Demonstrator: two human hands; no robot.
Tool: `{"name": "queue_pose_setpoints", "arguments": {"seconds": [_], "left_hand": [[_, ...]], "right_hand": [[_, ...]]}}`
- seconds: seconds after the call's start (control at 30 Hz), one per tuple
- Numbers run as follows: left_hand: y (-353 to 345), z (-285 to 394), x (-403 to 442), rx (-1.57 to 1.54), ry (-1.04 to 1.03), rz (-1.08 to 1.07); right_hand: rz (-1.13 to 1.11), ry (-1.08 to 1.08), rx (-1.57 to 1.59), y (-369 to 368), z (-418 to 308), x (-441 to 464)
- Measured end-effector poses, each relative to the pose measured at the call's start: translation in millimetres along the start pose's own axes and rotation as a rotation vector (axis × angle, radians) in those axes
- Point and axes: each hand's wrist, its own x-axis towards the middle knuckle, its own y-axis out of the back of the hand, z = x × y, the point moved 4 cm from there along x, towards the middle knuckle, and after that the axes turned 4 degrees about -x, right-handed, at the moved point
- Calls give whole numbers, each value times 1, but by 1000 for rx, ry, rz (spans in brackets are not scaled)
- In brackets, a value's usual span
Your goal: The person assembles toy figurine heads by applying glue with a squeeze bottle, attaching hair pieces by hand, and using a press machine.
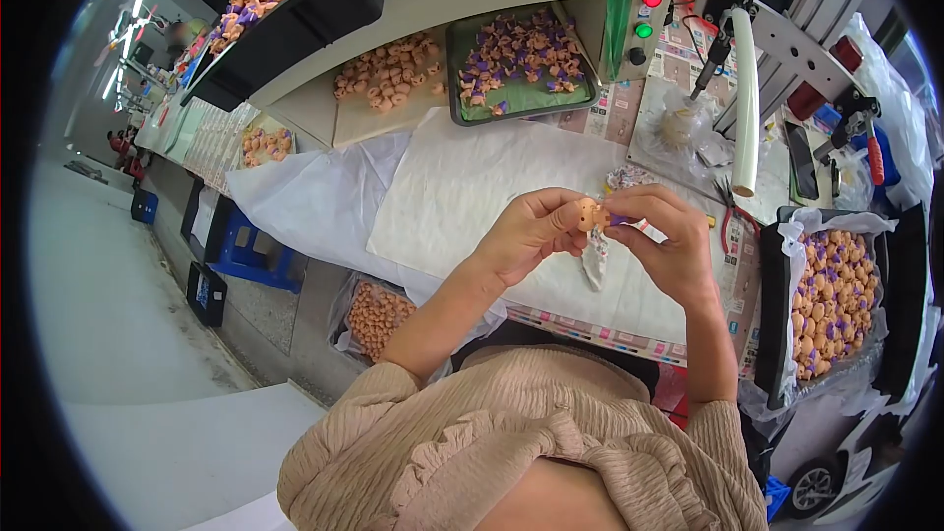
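Note:
Both hands meet over the white sheet (472,177) on the bench. Between them is a small peach-coloured figure (590,215) with a round head and a bit of purple at its right end. My left hand (536,233) pinches the head side between thumb and fingers. My right hand (664,239) has its thumb and fingertips closed on the purple end. Just below the figure, a white pointed piece with coloured specks (595,264) lies on the sheet, partly hidden by the hands.
A dark tray of purple-and-peach pieces (598,98) sits at the back. Red-handled pliers (730,211) lie right of the hands. A black crate (774,315) of pieces stands at right, another black bin (285,29) at upper left. A white tube (744,108) hangs at upper right.

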Motion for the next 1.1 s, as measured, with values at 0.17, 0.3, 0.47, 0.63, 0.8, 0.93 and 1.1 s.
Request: {"name": "queue_pose_setpoints", "arguments": {"seconds": [0.17,0.3,0.47,0.63,0.8,0.93,1.1], "left_hand": [[-2,4,1,3,21,3],[-4,9,0,149,-16,51],[-6,12,2,134,35,42],[-11,11,5,111,39,18],[-8,11,7,59,65,-34],[5,-3,5,-36,136,-34],[14,-4,-3,-109,126,-28]], "right_hand": [[-40,6,-42,0,2,0],[-48,55,-94,-1,2,-2],[-37,68,-100,0,1,-1],[-23,97,-99,3,4,-1],[9,140,-67,3,10,-3],[-53,131,-122,-4,19,-6],[-42,128,-207,26,12,13]]}}
